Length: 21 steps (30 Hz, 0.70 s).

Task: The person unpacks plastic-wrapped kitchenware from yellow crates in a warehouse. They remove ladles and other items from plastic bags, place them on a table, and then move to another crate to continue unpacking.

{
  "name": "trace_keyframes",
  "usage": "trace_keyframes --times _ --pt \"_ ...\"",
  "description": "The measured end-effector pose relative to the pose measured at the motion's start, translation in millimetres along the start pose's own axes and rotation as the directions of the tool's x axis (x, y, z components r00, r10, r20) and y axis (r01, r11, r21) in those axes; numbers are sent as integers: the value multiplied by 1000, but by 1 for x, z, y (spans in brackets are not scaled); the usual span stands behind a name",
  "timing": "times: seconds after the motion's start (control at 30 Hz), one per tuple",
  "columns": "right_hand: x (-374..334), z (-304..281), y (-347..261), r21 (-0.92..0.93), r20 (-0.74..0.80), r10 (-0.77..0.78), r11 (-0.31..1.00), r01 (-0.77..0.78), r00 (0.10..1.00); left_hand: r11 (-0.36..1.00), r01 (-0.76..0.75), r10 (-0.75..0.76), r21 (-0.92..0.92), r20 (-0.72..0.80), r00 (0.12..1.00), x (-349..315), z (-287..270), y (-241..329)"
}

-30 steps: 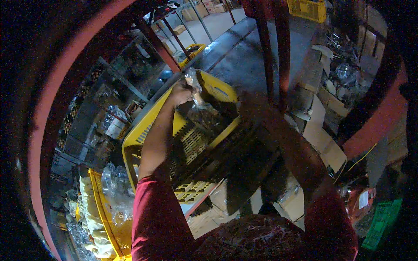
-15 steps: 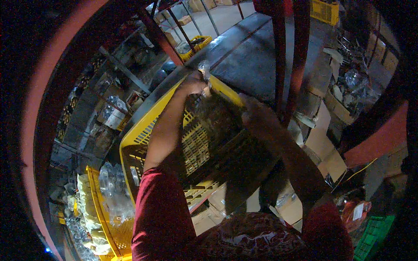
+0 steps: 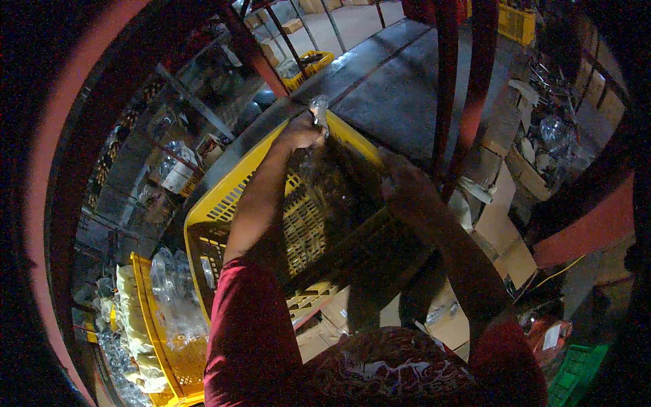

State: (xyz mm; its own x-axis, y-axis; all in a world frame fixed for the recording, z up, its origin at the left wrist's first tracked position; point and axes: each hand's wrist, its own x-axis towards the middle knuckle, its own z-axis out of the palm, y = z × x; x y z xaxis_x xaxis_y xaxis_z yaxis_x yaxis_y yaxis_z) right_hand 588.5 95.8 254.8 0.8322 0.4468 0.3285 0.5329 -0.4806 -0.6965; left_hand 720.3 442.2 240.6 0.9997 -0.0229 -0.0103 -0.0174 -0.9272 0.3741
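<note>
Left hand (image 3: 298, 136) was clenched on the neck of a clear plastic bag (image 3: 336, 180), gripping it at the far rim of the yellow crate (image 3: 230, 203). The twisted top of the bag stuck up just above the fingers (image 3: 313, 132). The bag's body hung down inside the crate, against its far corner, and looked dark and crinkled; contents not readable.

Right hand (image 3: 403, 183) was at the crate's right side, just beside the bag. Too dark there to tell whether it was grasping the bag, the crate rim, or nothing, so grip state unknown. Both forearms came in from the lower edge, red sleeves (image 3: 251, 339) on both.

The crate was a slotted plastic one, tilted in view, its near wall mostly in shadow. It sat over cardboard boxes (image 3: 502, 230) that spread out toward the right.

At lower left, a second yellow crate (image 3: 152, 319) held clear plastic bottles (image 3: 173, 292), with a pale yellowish bundle (image 3: 132, 319) alongside its left edge. Beyond the first crate's far rim lay a dark grey flat surface (image 3: 400, 88), crossed by dark red metal bars (image 3: 447, 88). Another small yellow crate (image 3: 308, 68) sat further off, at that surface's left edge. Green crate (image 3: 576, 373) at lower right corner, partly cut off
</note>
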Motion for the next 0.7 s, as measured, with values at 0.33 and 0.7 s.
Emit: trace_keyframes --times 0.33,0.7 --pt "-6 10 15 150 -4 28 988 -27 1000 960 -10 23 -281 43 999 -16 2 -7" --pt "9 14 21 -5 -56 -195 981 195 979 933 -165 138 -319 -108 985 -45 9 -44"
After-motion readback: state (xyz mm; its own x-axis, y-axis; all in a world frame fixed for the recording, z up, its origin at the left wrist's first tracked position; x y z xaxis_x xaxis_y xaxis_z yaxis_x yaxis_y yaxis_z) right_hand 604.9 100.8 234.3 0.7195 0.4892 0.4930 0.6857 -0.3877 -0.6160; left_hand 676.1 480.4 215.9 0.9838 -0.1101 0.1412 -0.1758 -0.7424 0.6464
